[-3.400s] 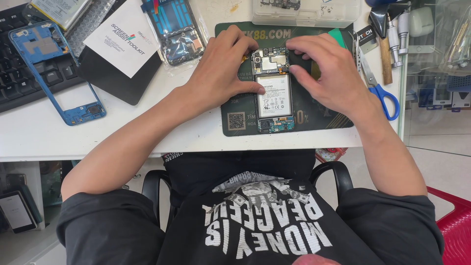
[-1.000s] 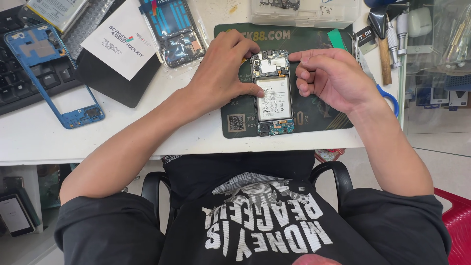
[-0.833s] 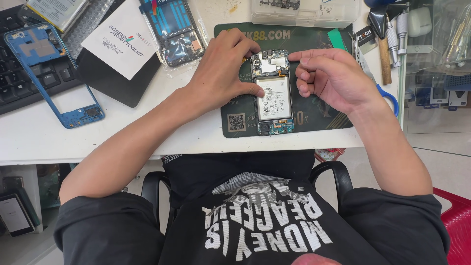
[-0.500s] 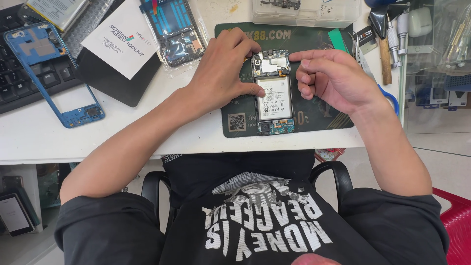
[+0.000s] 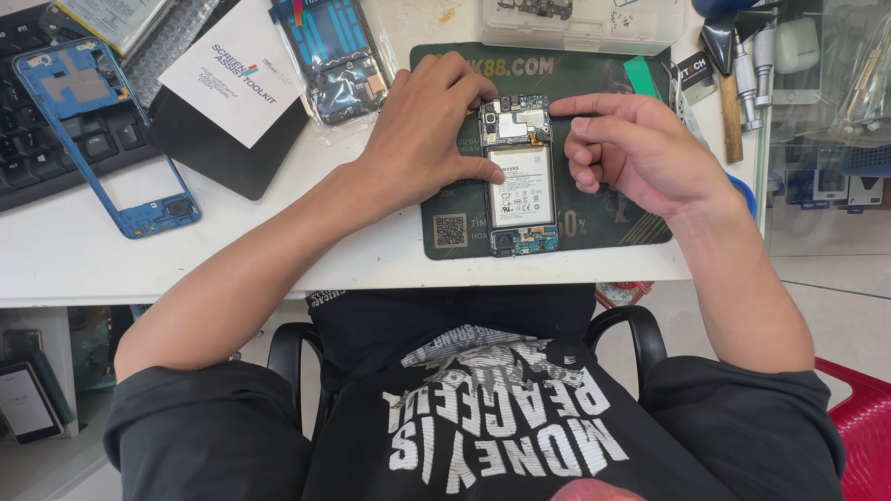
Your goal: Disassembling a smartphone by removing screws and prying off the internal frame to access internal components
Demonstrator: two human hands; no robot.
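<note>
An opened phone (image 5: 520, 176) with its white battery and circuit board bared lies on a dark green work mat (image 5: 631, 223) at the table's front edge. My left hand (image 5: 432, 121) rests on the phone's left side, thumb against the battery edge and fingers curled over the top left corner. My right hand (image 5: 631, 148) hovers at the phone's right, index finger stretched out and touching the top right corner of the board, other fingers curled.
A blue phone frame (image 5: 102, 139) lies on a keyboard (image 5: 37, 167) at the left. A white card (image 5: 237, 79) on a black pad, a bagged phone screen (image 5: 334, 56), a clear parts box (image 5: 580, 23) and tools (image 5: 733, 65) lie behind.
Compared with 3.4 s ago, my right hand has lifted off the phone's right side and now only its index fingertip touches the top corner. My left hand stays put.
</note>
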